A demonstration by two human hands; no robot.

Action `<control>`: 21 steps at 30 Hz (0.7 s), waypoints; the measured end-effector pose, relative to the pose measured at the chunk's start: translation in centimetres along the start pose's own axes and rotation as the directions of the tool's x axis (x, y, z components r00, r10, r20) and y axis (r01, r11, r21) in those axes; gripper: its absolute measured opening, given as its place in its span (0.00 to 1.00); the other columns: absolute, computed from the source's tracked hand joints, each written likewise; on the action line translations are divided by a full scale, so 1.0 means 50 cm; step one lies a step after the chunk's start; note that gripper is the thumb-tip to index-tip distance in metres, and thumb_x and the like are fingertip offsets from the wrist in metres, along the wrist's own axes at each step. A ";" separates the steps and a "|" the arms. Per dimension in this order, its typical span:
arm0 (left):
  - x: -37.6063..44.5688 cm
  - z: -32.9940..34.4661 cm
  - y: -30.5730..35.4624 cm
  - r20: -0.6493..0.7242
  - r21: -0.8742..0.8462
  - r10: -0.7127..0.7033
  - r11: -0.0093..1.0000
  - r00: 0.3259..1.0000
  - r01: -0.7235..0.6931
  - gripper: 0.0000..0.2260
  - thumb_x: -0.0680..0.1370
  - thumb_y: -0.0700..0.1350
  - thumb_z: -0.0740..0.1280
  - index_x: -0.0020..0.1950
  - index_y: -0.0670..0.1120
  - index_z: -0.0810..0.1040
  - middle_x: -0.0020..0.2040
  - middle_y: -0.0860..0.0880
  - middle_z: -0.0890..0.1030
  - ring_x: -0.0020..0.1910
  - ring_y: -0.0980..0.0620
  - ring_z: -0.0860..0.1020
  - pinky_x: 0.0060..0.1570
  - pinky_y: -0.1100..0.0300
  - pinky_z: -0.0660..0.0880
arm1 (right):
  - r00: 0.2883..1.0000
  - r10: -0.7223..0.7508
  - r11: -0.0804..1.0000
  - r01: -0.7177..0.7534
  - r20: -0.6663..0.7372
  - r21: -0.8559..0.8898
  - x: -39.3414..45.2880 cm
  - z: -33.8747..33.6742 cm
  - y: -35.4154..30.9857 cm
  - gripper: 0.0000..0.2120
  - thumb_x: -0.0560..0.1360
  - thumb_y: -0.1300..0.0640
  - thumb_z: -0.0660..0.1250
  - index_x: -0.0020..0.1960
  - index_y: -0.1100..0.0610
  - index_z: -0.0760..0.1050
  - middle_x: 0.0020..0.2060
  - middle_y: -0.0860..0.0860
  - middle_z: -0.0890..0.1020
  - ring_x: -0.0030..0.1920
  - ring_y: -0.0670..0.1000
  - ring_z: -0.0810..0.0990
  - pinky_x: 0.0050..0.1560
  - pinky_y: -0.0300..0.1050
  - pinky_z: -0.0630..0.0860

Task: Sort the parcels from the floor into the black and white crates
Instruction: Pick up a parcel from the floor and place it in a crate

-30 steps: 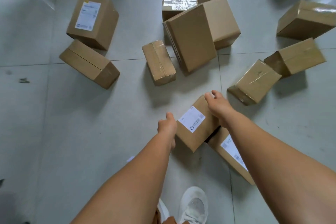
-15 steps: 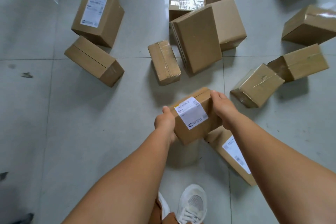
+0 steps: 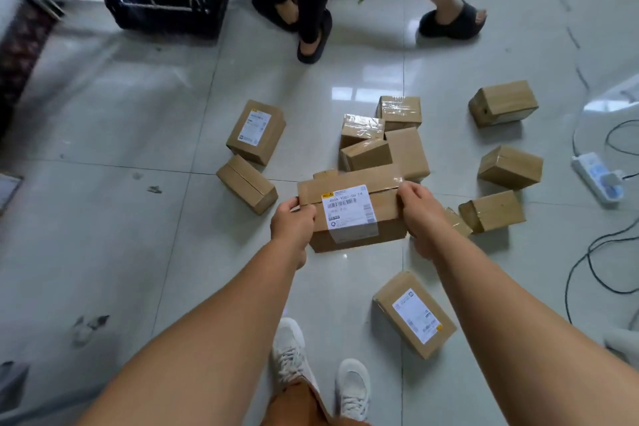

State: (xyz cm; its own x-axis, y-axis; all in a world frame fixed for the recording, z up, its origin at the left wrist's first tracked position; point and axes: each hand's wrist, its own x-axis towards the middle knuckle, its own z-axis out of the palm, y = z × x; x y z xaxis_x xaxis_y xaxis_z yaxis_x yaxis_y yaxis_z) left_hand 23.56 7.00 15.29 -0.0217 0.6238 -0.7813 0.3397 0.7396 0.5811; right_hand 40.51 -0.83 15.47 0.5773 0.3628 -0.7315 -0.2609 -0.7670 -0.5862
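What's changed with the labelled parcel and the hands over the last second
The labelled parcel has come up off the floor: a second ago the hands were just closing on it beside another labelled box; now the left hand and right hand grip its ends, label up. The view has risen, bringing a black crate into sight. The other boxes lie where they were.

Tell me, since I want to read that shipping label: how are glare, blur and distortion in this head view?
Head view: window glare on the floor tiles beyond the parcels; held parcel sharp enough that its label's large print partly reads; slight motion blur toward the edges; wide-angle bending stretches both forearms.
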 end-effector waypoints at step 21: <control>-0.415 -0.325 0.250 -0.211 -0.342 0.314 0.864 0.926 -0.370 0.13 0.76 0.39 0.63 0.58 0.51 0.74 0.56 0.46 0.79 0.53 0.46 0.78 0.44 0.55 0.76 | 0.899 -0.337 0.941 0.317 0.280 0.117 -0.454 -0.011 -0.326 0.17 0.77 0.56 0.55 0.63 0.48 0.73 0.52 0.53 0.79 0.51 0.54 0.74 0.48 0.50 0.71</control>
State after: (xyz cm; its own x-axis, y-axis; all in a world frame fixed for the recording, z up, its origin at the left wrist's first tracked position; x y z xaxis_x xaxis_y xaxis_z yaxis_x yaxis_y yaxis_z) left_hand 12.99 7.43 42.47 -0.1116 0.8628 -0.4931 -0.0204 0.4941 0.8692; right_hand 32.10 3.16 41.82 0.3902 0.7330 -0.5572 -0.1530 -0.5451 -0.8243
